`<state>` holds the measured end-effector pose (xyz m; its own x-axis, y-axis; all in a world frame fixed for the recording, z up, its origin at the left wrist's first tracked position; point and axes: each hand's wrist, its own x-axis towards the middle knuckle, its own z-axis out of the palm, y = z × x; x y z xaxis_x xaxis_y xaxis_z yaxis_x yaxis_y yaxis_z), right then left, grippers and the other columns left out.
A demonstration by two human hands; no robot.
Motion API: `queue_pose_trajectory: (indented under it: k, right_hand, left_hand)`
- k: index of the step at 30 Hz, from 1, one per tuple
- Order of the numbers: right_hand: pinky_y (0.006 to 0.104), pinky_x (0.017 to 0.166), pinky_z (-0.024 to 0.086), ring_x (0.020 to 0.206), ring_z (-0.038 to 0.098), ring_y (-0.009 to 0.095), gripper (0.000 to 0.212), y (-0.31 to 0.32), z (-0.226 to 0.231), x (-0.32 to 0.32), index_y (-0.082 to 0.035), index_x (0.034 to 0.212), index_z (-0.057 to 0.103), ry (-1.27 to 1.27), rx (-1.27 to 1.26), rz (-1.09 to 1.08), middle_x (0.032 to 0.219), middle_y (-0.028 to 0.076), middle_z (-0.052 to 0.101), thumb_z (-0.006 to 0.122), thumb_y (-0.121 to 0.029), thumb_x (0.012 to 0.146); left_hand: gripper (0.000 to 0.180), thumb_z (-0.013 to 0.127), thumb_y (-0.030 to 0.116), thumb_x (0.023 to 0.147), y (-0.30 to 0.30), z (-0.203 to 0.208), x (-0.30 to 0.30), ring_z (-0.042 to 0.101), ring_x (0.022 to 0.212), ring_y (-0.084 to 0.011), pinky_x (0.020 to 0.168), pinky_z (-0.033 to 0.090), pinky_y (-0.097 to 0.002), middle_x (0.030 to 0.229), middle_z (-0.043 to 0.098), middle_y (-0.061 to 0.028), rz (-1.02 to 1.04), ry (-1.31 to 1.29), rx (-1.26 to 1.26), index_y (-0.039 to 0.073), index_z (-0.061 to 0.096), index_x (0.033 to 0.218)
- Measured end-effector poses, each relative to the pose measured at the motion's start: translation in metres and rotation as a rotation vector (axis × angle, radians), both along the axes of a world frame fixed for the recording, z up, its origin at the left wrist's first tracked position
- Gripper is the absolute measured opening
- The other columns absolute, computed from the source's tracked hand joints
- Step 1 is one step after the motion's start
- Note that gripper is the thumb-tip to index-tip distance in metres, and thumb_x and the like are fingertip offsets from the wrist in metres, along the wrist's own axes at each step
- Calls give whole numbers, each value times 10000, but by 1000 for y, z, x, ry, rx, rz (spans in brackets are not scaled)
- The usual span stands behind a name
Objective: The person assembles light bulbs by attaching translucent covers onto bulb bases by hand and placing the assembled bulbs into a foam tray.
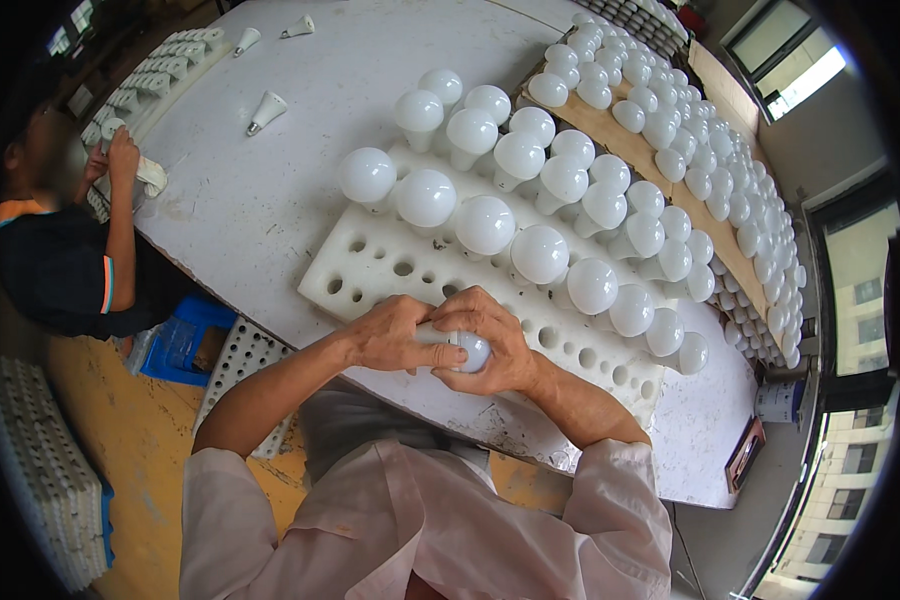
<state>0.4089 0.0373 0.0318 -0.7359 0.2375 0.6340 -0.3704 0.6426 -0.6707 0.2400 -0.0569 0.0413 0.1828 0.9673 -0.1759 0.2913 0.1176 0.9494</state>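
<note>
In front of my chest, both hands are closed on one light bulb [476, 354] with a white round globe. My left hand [395, 332] grips it from the left, its thumb lying across the bulb. My right hand [502, 345] wraps the globe from above and the right. Fingers hide much of the bulb's base. Just beyond my hands lies a white foam tray [335, 262] with rows of holes. Several white bulbs [485, 224] stand in it, globes up, while the holes nearest me hold none.
More bulbs crowd stacked trays with brown cardboard [625, 135] at the right. Loose bulbs [267, 112] lie on the white table [230, 190]. At the left a co-worker [65, 240] handles something beside another bulb tray [175, 75]. A blue stool [185, 340] and stacked foam trays [45, 470] stand on the floor.
</note>
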Motion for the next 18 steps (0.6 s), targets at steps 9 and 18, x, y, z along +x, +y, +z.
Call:
queue_pose_trajectory:
  k: [9, 18]
  right_hand:
    - [362, 727, 487, 863, 571, 271, 472, 0, 2, 0, -30, 1000, 610, -8, 21, 5, 1006, 117, 588, 786, -30, 562]
    - [381, 729, 479, 844, 584, 263, 435, -2, 6, -3, -26, 1013, 629, 77, 78, -7, 976, 108, 605, 719, -29, 587]
  left_hand:
    - [559, 722, 482, 671, 0, 9, 2, 572, 568, -190, 531, 457, -317, 599, 589, -118, 37, 83, -34, -66, 619, 720]
    - [574, 736, 476, 661, 0, -5, 2, 590, 560, -171, 520, 471, -308, 596, 594, -119, -23, 70, 48, -80, 599, 698]
